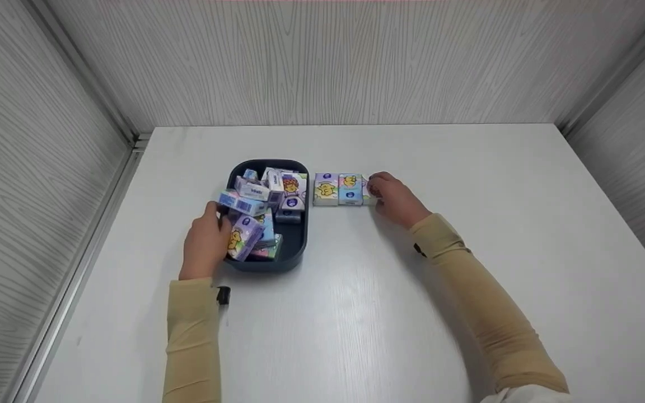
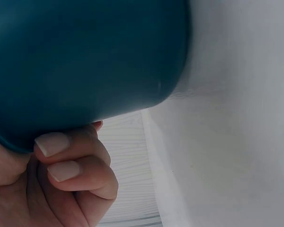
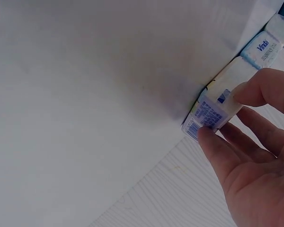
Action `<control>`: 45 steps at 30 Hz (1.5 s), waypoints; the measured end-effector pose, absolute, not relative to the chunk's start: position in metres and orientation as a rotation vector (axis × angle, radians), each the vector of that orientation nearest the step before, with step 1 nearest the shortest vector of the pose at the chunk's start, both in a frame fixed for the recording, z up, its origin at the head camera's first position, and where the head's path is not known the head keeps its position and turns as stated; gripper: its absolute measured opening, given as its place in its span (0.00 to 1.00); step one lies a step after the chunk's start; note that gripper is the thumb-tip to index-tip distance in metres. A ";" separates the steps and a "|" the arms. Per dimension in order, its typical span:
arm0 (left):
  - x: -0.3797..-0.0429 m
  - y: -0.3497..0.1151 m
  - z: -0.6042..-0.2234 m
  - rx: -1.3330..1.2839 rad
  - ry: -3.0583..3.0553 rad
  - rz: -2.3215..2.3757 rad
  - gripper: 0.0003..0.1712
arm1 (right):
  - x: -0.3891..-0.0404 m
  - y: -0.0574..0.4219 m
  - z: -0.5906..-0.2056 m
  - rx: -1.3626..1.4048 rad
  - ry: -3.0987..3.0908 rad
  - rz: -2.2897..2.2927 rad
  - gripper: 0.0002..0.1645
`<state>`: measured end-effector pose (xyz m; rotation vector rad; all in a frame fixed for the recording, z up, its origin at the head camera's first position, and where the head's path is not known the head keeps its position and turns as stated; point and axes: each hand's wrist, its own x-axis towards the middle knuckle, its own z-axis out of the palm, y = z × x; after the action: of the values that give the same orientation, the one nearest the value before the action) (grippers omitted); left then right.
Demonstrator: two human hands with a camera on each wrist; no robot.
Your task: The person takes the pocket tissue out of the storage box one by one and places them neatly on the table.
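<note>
My left hand (image 1: 205, 246) grips the left rim of a dark blue plastic bin (image 1: 306, 235), with curled fingers against its outer wall in the left wrist view. Inside the bin lies a jumbled heap of small tissue packs (image 1: 246, 235) in purple, blue and white wrapping. To the bin's right, a purple tissue pack (image 1: 326, 190) and a blue tissue pack (image 1: 350, 189) lie side by side on the table. A third tissue pack (image 3: 210, 111), at the right end of this row, is pinched between the thumb and fingers of my right hand (image 1: 398, 201); its barcode end shows in the right wrist view.
The white table (image 1: 333, 319) has a grained panel (image 1: 345, 61) standing along its back edge. Similar panels rise at the left and right, with a metal strip (image 1: 70, 280) along the left edge.
</note>
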<state>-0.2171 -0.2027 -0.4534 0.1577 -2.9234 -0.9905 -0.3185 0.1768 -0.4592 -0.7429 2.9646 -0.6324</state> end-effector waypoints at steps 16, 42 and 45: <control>-0.217 -0.204 -0.454 0.164 -2.920 -1.008 0.22 | -0.317 0.151 -0.452 -0.719 2.994 -0.536 0.27; -0.217 -0.203 -0.456 0.128 -2.885 -0.966 0.21 | -0.302 0.060 -0.424 -1.090 2.887 -0.680 0.36; -0.217 -0.204 -0.456 0.130 -2.886 -0.965 0.22 | -0.299 0.051 -0.423 -1.086 2.885 -0.654 0.39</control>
<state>-0.2168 -0.2041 -0.4563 0.1299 -2.8856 -0.9651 -0.2992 0.0507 -0.4229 -1.0857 2.8847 -0.6538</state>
